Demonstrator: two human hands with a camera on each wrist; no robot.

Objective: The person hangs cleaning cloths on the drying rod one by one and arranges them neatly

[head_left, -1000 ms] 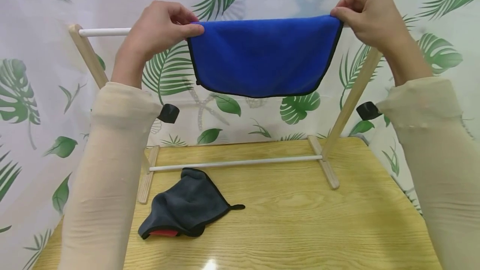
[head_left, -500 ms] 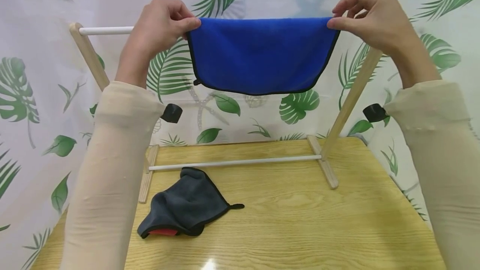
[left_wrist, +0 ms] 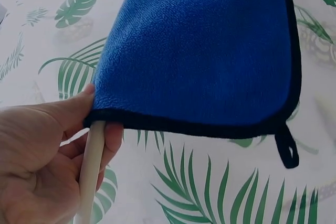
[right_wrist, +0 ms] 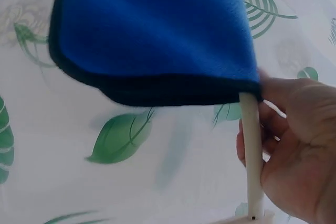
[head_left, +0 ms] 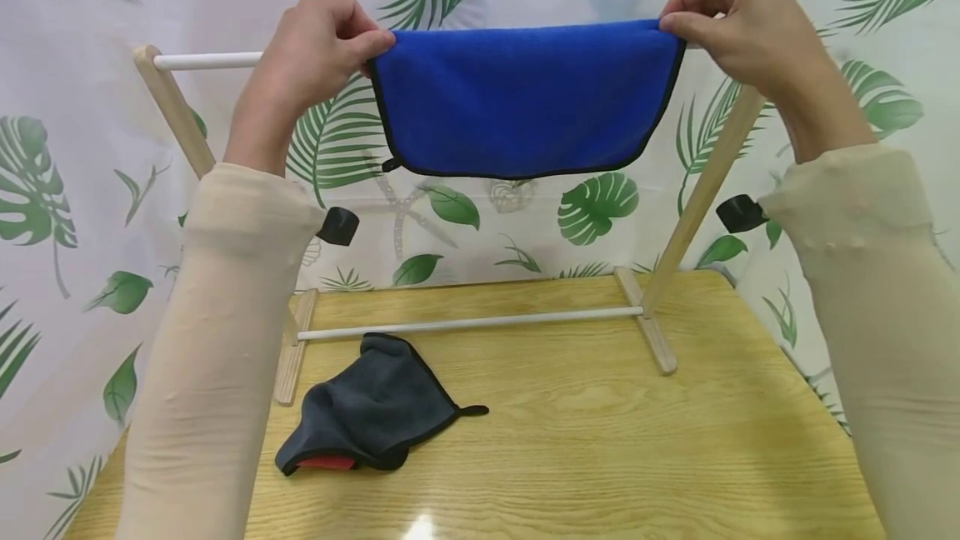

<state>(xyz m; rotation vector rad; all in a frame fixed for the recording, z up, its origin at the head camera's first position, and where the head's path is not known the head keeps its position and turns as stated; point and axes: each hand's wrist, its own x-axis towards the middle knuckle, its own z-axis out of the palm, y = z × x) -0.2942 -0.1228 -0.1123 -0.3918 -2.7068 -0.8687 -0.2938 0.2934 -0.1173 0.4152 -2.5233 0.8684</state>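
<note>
Left hand (head_left: 322, 44), right hand (head_left: 753, 36) pinching blue plush cloth (head_left: 525, 98) over white round rod (head_left: 210, 62).
Black hem (head_left: 512, 177) sitting higher than before — fingers (head_left: 377, 42) clamping both ends, likely adjusting its hang.

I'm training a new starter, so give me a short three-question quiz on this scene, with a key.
1. True or false: the blue cloth hangs over the top bar.
2. Where is the gray cloth? A) on the top bar; B) on the table; C) inside the blue cloth.
3. Which grip is nearer the blue cloth's small loop?

Key: 1 true; 2 B; 3 the left grip.
</note>
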